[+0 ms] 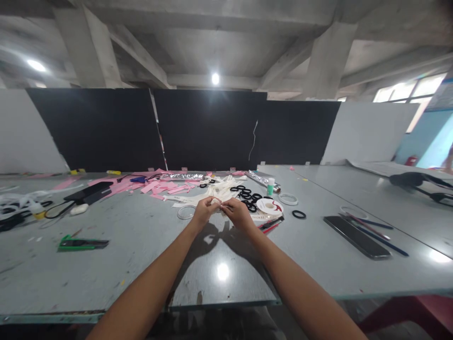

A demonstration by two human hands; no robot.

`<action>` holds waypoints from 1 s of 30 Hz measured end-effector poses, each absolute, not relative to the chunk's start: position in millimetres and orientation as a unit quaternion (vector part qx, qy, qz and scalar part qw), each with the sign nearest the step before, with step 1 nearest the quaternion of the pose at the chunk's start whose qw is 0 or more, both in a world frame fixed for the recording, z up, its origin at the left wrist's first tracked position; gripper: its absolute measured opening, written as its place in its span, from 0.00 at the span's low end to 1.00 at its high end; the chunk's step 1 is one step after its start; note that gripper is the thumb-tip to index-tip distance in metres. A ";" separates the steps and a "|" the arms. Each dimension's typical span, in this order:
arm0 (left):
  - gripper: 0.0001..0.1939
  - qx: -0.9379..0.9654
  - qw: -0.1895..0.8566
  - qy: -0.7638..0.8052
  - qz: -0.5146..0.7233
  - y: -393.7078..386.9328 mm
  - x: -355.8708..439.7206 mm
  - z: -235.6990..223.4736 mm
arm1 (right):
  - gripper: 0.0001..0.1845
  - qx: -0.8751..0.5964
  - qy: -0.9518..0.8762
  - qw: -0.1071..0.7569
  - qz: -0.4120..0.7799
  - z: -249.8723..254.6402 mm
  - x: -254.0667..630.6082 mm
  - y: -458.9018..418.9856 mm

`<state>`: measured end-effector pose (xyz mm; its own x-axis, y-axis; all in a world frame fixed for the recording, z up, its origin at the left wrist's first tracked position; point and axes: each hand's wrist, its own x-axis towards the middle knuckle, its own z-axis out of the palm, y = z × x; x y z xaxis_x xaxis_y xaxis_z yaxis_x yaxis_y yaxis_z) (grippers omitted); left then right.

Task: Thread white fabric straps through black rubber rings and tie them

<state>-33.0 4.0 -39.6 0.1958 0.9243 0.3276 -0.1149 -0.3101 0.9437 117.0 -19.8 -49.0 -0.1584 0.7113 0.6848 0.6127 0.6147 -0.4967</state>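
Note:
My left hand (pixel 205 211) and my right hand (pixel 238 212) meet fingertip to fingertip over the middle of the table. Both are closed in a pinch on a small cream ribbon (pixel 216 201), mostly hidden by the fingers. Behind them lies a loose heap of cream ribbon strips (pixel 219 185). Several black rings (pixel 245 193) are piled beyond my right hand. A white ribbon spool (pixel 269 206) lies to its right, with a red-and-black cutter (pixel 272 225) just in front. Close to my left hand, a pale clear ring (pixel 186 212) rests flat.
Pink strips (pixel 170 188) and foil-wrapped bars (pixel 186 177) lie along the back by a black partition (pixel 212 132). A green cutter (pixel 83 243) sits left, a dark phone (pixel 357 237) right. A glue stick (pixel 271 186) stands upright behind the spool.

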 end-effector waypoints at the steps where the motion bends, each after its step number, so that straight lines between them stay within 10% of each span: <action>1: 0.11 0.609 0.476 0.336 0.538 3.6 -33.0 -38.9 | 0.06 -0.434 -0.758 0.485 0.054 -49.3 117.3 -19.3; 30: 0.20 0.589 0.515 0.306 0.542 4.7 -35.6 -36.8 | 0.15 -0.460 -0.622 0.592 0.228 -50.2 120.0 -8.1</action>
